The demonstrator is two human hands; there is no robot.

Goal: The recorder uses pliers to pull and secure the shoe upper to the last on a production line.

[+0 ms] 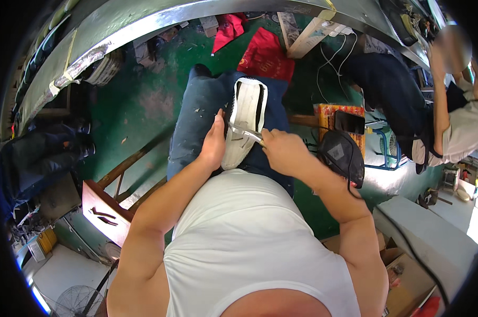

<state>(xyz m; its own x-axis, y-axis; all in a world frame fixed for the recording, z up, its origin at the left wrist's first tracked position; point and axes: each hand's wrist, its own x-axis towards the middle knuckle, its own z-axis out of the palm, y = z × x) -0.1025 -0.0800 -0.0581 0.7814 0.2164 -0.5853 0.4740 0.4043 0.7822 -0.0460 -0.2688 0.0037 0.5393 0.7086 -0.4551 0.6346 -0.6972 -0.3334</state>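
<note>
A white shoe (245, 119) lies sole-up on my lap, over dark blue trousers (196, 113). My left hand (214, 141) grips the shoe's left edge and steadies it. My right hand (282, 150) holds a thin metal tool (244, 132) whose tip lies across the sole near its middle. Both forearms come in from below over my white shirt.
A green floor (144, 105) spreads beneath. Red cloth (265, 55) lies ahead of my knees. A black shoe (344, 153) and an orange box (328, 113) with a dark phone sit to the right. Another person sits at the far right (460, 127). A wooden stool (107, 208) stands left.
</note>
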